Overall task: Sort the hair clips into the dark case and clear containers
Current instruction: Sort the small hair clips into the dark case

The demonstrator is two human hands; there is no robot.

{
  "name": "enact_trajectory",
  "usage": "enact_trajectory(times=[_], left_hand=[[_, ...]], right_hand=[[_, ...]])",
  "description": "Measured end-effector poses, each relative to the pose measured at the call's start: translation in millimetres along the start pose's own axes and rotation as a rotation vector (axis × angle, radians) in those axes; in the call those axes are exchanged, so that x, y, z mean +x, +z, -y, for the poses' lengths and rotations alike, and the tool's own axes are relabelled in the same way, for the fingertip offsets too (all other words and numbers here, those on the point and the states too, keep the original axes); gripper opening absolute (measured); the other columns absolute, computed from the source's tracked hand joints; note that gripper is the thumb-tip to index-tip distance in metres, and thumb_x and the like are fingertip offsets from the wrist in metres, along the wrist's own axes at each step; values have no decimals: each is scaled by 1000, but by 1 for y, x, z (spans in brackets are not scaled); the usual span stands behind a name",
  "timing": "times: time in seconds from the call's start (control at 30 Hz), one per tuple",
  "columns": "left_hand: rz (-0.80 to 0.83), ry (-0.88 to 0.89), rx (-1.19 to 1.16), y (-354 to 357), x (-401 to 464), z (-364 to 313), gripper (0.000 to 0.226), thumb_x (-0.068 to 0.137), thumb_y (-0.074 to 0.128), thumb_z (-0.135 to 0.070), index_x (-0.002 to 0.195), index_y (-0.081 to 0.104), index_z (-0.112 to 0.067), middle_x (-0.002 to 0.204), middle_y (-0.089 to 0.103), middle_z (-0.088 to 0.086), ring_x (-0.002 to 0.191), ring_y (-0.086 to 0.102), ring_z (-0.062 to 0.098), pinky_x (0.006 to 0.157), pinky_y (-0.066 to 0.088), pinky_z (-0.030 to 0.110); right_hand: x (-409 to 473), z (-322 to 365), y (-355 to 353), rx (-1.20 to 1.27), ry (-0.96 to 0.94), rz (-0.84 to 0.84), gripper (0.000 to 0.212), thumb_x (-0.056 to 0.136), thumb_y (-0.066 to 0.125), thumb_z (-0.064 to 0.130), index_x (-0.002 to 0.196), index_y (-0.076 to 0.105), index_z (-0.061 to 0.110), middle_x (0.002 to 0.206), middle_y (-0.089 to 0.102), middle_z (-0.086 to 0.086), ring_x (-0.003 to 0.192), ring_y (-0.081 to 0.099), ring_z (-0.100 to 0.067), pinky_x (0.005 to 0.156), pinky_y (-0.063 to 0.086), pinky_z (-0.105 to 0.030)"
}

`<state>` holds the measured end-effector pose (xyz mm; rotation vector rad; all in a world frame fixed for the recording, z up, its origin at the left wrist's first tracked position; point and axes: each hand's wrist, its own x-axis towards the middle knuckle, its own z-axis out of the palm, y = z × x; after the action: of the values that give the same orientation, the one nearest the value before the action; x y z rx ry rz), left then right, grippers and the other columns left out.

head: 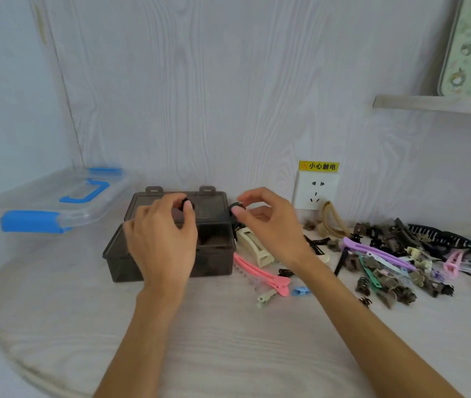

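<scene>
The dark translucent case (pixel 214 262) stands open at the table's middle, lid tipped back toward the wall. My left hand (pixel 162 239) hovers over it and pinches a small black clip (pixel 185 203) between thumb and fingertips. My right hand (pixel 268 225), just right of the case, pinches another small dark clip (pixel 234 208). Several hair clips lie in a pile (pixel 395 259) to the right: brown claws, purple, pink and green long clips. A long pink clip (pixel 260 272) and a cream clip (pixel 254 248) lie beside the case.
A clear container lid with blue latches (pixel 56 205) lies at the far left. A wall socket (pixel 316 191) with a yellow warning label sits behind the clips. A tan hair tie (pixel 333 222) leans near it. A shelf (pixel 435 106) juts out upper right.
</scene>
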<state>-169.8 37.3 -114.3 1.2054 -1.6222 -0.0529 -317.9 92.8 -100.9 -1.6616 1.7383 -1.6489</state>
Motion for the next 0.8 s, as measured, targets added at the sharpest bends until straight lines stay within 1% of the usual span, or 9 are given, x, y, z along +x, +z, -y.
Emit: enact_trajectory(times=[0.13, 0.27, 0.33, 0.4, 0.5, 0.57, 0.67, 0.73, 0.8], left_hand=[[64, -20, 66, 4, -3, 5, 32, 90, 55, -33, 118, 60, -19, 113, 66, 4, 111, 53, 26, 93, 34, 40], [118, 78, 13, 6, -6, -1, 32, 90, 53, -39, 115, 61, -22, 114, 66, 2, 109, 54, 24, 94, 37, 40], [239, 142, 13, 8, -10, -6, 39, 85, 52, -54, 111, 62, -27, 109, 67, -5, 102, 58, 18, 87, 43, 36], [358, 196, 57, 9, -14, -6, 45, 77, 51, -68, 105, 64, -34, 101, 67, -14, 92, 60, 10, 75, 47, 29], [367, 129, -17, 1, -14, 0, 41, 69, 57, -72, 87, 66, -37, 79, 64, -20, 73, 57, -3, 58, 39, 16], [327, 101, -62, -3, -11, 3, 36, 67, 60, -70, 77, 66, -36, 67, 63, -21, 67, 56, -7, 56, 39, 14], [382, 123, -85, -9, -5, 9, 28, 72, 62, -63, 70, 66, -36, 62, 63, -22, 63, 56, -9, 58, 45, 16], [550, 181, -42, -14, -4, 11, 24, 72, 64, -61, 69, 67, -38, 66, 64, -24, 66, 57, -9, 60, 43, 14], [646, 227, 1, -16, -3, 11, 19, 69, 67, -58, 71, 68, -39, 70, 66, -25, 70, 59, -8, 64, 45, 15]], right_hand=[[0, 0, 14, -159, -67, 148, 16, 85, 65, 31, 100, 65, 29, 99, 66, 15, 93, 61, 0, 85, 50, -18], [-3, -14, -21, -301, -35, 34, 14, 87, 61, 18, 98, 68, 23, 89, 68, 12, 85, 62, -6, 83, 53, -27], [-3, -19, -28, -426, -29, 77, 19, 88, 59, 16, 104, 68, 21, 96, 70, 7, 88, 62, -6, 86, 52, -28], [-2, -22, -20, -588, -37, 218, 28, 89, 57, 20, 116, 63, 22, 109, 68, 4, 103, 57, -11, 92, 46, -28], [0, -25, 2, -906, -78, 408, 36, 91, 50, 36, 124, 55, 25, 119, 55, -6, 116, 40, -25, 96, 33, -39], [4, -25, 7, -1013, -102, 384, 32, 90, 49, 41, 114, 62, 23, 115, 52, -7, 115, 37, -27, 95, 29, -38], [9, -30, 0, -990, -96, 292, 30, 88, 53, 46, 105, 67, 25, 113, 52, -2, 111, 38, -22, 88, 27, -33], [13, -30, -11, -802, -11, 157, 28, 88, 54, 45, 103, 68, 26, 118, 53, 0, 115, 39, -22, 92, 30, -34], [20, -22, -18, -558, 59, 33, 29, 88, 54, 46, 103, 66, 24, 121, 54, 0, 119, 39, -22, 98, 32, -36]])
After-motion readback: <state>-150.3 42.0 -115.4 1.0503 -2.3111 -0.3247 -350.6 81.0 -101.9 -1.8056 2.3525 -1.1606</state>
